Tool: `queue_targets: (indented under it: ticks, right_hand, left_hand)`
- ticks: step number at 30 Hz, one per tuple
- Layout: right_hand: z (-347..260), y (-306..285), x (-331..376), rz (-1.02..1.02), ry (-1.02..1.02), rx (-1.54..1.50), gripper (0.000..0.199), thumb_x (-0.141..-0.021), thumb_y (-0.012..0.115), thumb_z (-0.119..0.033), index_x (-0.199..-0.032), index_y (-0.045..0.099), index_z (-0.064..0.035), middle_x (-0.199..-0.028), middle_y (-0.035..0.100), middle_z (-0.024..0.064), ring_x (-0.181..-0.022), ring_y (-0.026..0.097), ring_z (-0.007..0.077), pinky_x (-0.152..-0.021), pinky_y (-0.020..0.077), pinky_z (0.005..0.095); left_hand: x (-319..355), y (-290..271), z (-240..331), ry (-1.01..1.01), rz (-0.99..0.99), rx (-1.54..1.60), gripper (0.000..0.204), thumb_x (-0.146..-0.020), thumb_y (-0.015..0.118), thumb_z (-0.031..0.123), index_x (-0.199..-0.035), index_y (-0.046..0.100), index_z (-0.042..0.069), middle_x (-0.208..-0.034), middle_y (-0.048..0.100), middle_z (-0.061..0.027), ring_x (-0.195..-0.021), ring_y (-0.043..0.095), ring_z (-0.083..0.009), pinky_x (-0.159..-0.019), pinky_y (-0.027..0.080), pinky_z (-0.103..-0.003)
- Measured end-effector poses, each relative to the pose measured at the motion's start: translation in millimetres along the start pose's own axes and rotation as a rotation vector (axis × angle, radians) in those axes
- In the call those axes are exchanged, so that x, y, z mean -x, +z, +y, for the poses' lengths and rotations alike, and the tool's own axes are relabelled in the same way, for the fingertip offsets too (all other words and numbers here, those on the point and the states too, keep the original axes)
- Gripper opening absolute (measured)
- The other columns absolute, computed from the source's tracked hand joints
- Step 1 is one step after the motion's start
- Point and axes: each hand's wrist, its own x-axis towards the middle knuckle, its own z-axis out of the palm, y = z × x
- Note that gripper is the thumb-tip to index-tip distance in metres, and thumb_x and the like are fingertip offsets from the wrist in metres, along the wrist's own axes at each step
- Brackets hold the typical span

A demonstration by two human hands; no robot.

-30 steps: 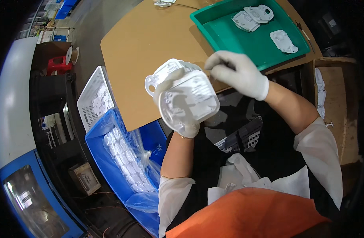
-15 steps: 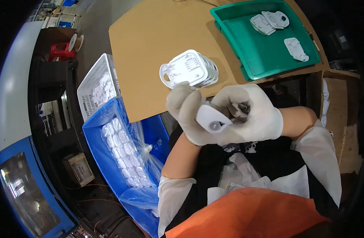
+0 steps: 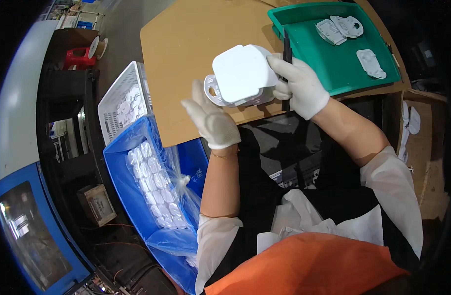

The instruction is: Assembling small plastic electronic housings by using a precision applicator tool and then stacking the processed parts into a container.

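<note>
A white plastic part (image 3: pixel 242 71), smooth face up with rounded corners, lies over the stack of white plastic parts (image 3: pixel 214 91) near the cardboard's front edge. My gloved right hand (image 3: pixel 301 86) pinches its right side. That same hand also holds a slim black tool (image 3: pixel 287 46), upright along the palm; its exact kind is unclear. Just left of the stack, my gloved left hand (image 3: pixel 210 118) is open with fingers spread, holding nothing. Whether the upper part rests fully on the stack cannot be seen.
A green tray (image 3: pixel 328 64) with several white parts sits at the back right. The cardboard sheet (image 3: pixel 181 54) covers the table. Left of it stand a white crate (image 3: pixel 107 110) and a blue bin (image 3: pixel 122 182) of bagged parts. An open cardboard box (image 3: pixel 427 162) is at right.
My hands have parted and moved forward from close to my body. The white part they held is now over the stack, smooth face up. My left hand has let go and opened.
</note>
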Motion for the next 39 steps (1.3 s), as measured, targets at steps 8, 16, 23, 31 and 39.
queue_targets:
  ticks: [8, 16, 23, 31, 39]
  right_hand:
    - [14, 11, -16, 0.028, 0.084, 0.003, 0.019, -0.094, 0.055, -0.022, -0.09, 0.054, -0.004, -0.053, 0.039, -0.0048, -0.04, 0.031, 0.0053, -0.04, 0.0235, 0.0235]
    - [15, 4, -28, 0.128, 0.002, 0.233, 0.02, -0.09, 0.058, -0.025, -0.089, 0.056, -0.0046, -0.054, 0.04, -0.0047, -0.041, 0.037, 0.0057, -0.038, 0.0281, 0.0237]
    - [23, -6, -39, 0.196, -0.131, 0.63, 0.031, -0.089, 0.056, -0.028, -0.102, 0.064, -0.0011, -0.077, 0.063, 0.0077, -0.071, 0.06, 0.0167, -0.066, 0.0491, 0.0299]
    - [32, -16, -48, 0.203, -0.223, 0.766, 0.037, -0.089, 0.058, -0.023, -0.114, 0.059, 0.0043, -0.106, 0.064, 0.0104, -0.1, 0.059, 0.0159, -0.091, 0.0446, 0.0285]
    - [22, -11, -40, 0.236, -0.166, 0.722, 0.038, -0.088, 0.06, -0.024, -0.114, 0.059, 0.0039, -0.106, 0.064, 0.0106, -0.1, 0.059, 0.0167, -0.091, 0.0447, 0.0282]
  left_hand:
    - [0, 7, -1, -0.103, -0.099, 0.093, 0.068, -0.103, 0.011, 0.046, -0.142, 0.029, -0.007, -0.141, 0.042, -0.0174, -0.132, 0.037, -0.0274, -0.111, 0.026, -0.037]
    - [-3, 14, 5, -0.068, -0.154, 0.01, 0.063, -0.104, 0.012, 0.043, -0.139, 0.033, -0.005, -0.136, 0.046, -0.016, -0.127, 0.044, -0.0261, -0.108, 0.031, -0.036]
    - [-4, 13, 3, -0.122, -0.113, 0.061, 0.059, -0.104, 0.012, 0.039, -0.138, 0.035, -0.003, -0.135, 0.047, -0.0154, -0.127, 0.044, -0.0255, -0.108, 0.032, -0.036]
    - [-4, 12, 1, -0.09, -0.146, 0.037, 0.059, -0.104, 0.013, 0.04, -0.138, 0.036, -0.003, -0.135, 0.047, -0.0151, -0.127, 0.044, -0.0256, -0.107, 0.032, -0.036]
    - [-4, 5, -1, -0.073, -0.194, 0.002, 0.06, -0.104, 0.015, 0.041, -0.139, 0.032, -0.004, -0.138, 0.043, -0.0175, -0.13, 0.041, -0.0261, -0.11, 0.03, -0.035]
